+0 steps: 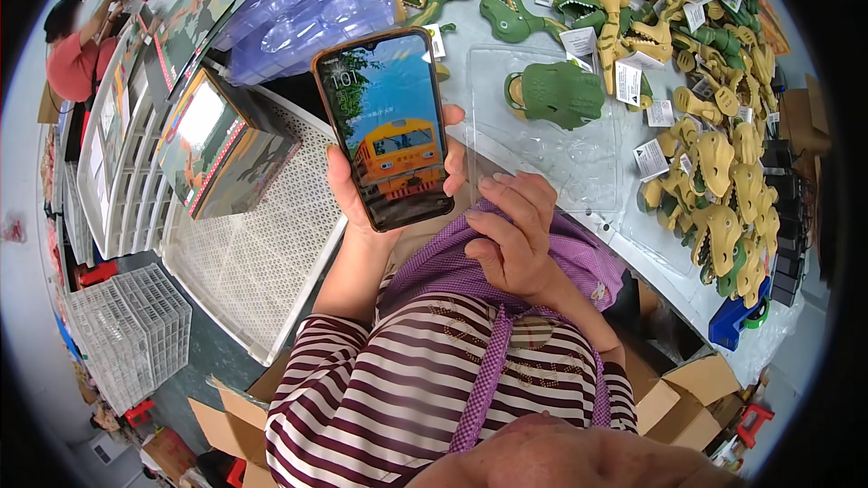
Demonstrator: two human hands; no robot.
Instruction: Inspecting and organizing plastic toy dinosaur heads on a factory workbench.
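Observation:
My left hand (351, 199) holds up a smartphone (391, 140) in a brown-edged case, thumb on one side and fingertips around the other. Its lit screen shows a yellow train under a blue sky. Just right of the phone, my right hand (517, 235) is raised with bent, parted fingers and nothing in it. It does not touch the phone. Beyond that hand, a green dinosaur-head toy (562, 95) lies on a clear plastic tray (579, 192) on the grey table.
Tagged green and tan dinosaur toys (714, 163) crowd the table's right and far side. Clear plastic shells (307, 18) are stacked at far left. A printed box (217, 149) stands by a white crate (258, 253). Cardboard cartons (692, 398) flank me. Another person (77, 63) works far left.

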